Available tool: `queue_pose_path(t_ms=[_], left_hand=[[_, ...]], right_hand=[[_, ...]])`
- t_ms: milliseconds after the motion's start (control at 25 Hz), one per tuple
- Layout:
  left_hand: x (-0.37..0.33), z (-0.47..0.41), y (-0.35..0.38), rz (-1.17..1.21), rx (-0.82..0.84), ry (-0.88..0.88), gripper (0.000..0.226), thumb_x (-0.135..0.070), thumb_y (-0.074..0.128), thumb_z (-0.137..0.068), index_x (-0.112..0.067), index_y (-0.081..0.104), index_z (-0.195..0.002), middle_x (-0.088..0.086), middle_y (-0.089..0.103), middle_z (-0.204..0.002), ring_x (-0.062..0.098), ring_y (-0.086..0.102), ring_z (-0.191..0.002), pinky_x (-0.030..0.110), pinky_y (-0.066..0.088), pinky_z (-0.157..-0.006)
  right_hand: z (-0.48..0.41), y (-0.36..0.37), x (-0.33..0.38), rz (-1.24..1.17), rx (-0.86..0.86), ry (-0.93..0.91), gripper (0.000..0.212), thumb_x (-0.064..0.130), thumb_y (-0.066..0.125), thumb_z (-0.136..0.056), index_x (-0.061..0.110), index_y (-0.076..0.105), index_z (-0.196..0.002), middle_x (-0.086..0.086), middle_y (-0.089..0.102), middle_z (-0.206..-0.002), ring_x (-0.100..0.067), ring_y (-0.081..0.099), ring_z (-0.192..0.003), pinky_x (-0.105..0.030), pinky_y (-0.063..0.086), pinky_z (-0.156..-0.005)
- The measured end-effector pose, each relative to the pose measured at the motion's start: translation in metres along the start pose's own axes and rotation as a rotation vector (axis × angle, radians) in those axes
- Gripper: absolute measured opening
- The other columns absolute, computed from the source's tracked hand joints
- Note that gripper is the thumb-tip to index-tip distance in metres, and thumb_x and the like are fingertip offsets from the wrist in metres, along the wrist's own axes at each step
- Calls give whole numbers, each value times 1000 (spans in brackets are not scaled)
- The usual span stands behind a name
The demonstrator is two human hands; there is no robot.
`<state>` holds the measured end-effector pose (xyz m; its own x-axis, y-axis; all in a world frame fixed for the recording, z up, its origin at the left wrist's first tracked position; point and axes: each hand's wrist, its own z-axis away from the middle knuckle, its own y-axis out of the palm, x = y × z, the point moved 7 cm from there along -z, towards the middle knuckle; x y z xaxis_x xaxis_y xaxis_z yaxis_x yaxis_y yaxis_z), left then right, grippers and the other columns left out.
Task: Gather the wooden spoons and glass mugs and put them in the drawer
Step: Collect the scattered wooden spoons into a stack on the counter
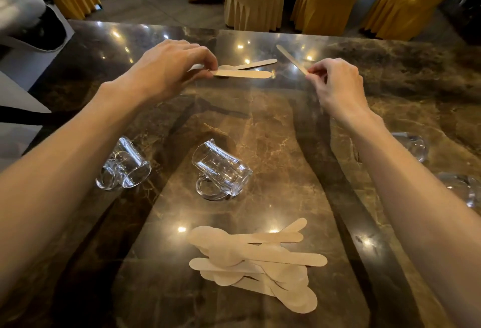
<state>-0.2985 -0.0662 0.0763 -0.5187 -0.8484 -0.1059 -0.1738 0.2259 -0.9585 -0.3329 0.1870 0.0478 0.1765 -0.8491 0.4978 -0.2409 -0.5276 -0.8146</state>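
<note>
Left hand [171,67] pinches wooden spoons [244,73] near far edge of surface [273,124] | right hand [335,80] pinches another spoon [291,58] | risk: withdrawing forearms may nudge the tipped glass mugs [221,171], which could roll.

Glossy brown marble table [273,124], matt pale wooden spoons [255,257], clear smooth glass mugs [221,169]

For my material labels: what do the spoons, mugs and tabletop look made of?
Spoons: thin pale wood, matte, apparently unvarnished. Mugs: clear glass, see-through with glints. Tabletop: polished brown marble or lookalike: veined, mirrors lights.
</note>
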Motion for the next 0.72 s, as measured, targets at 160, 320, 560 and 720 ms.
queue_pose_path(t_ms=[160, 320, 560, 720], left_hand=[[-35, 18, -28, 48, -58, 64, 26, -29, 52, -90, -15, 61, -110, 9, 66, -110, 30, 59, -102, 36, 39, -87], [-68, 40, -48, 75, -61, 107, 29, -34, 51, -90, -17, 61, -110, 3, 66, -105, 23, 60, -97, 29, 36, -87], [-108, 76, -65, 113, -37, 122, 35, -45, 43, -92, -20, 61, -109, -6, 65, -101, 15, 60, -93, 26, 39, -86], [-133, 105, -56, 154, 28, 106, 34, -44, 43, -92, -22, 61, -110, -8, 65, -101, 9, 60, -91, 29, 44, -88]], right_hand=[[21, -25, 24, 3, 16, -86, 21, 20, 60, -90, 12, 66, -108, -7, 64, -107, -7, 49, -85, -19, 37, -72], [50, -48, 45, -2, 13, -160, 22, 23, 62, -88, 14, 67, -107, 2, 59, -101, -6, 48, -83, -6, 31, -62], [95, -76, 69, -19, 37, -234, 20, 26, 62, -87, 18, 67, -105, 7, 56, -96, -6, 50, -85, -13, 38, -69], [122, -86, 72, -28, 72, -247, 21, 27, 62, -87, 19, 66, -106, 11, 53, -96, -4, 50, -87, -6, 35, -67]])
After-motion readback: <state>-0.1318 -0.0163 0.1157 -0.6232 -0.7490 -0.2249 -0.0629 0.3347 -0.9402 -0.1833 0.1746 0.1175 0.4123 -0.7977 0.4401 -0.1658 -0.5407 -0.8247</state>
